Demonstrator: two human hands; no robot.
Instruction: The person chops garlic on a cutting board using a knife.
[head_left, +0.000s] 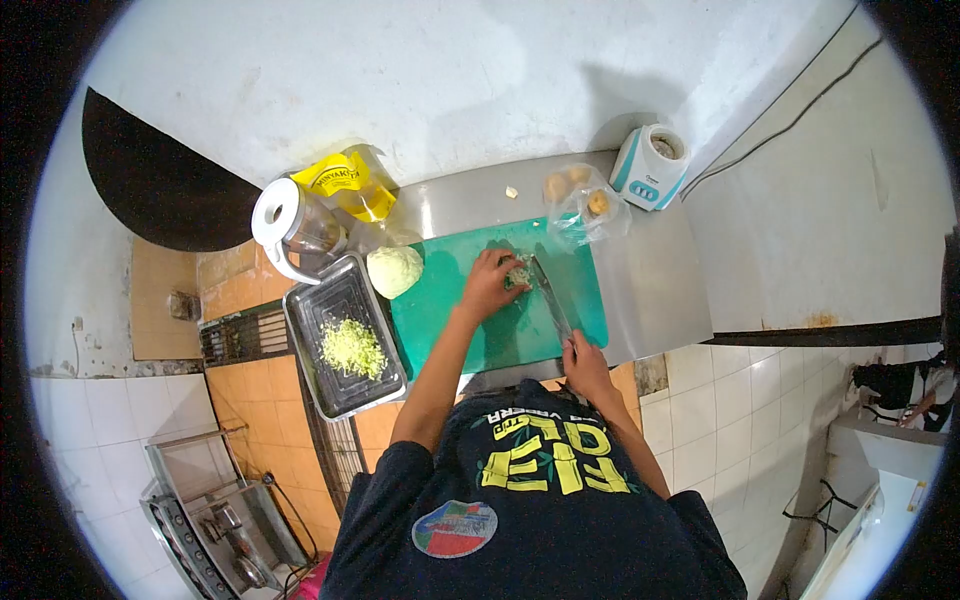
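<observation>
My right hand (585,363) is closed around the handle of a kitchen knife (550,290), whose blade lies along the green cutting board (440,320). My left hand (490,284) curls its fingers and thumb about a small heap of finely chopped pale pieces (519,274), just left of the blade. Exactly what was chopped is too small to tell. At the board's upper left corner sits a pale cabbage head (395,270). Shredded cabbage (354,348) lies in a metal tray (306,345) left of the board.
Behind the tray stand a blender jug (312,228) and a yellow-printed plastic bag (352,184). A clear bag with round brownish items (597,203) rests by the board's upper right corner. Farther right is a white-and-teal blender base (648,172). A small pale piece (511,191) lies on the steel counter (655,280).
</observation>
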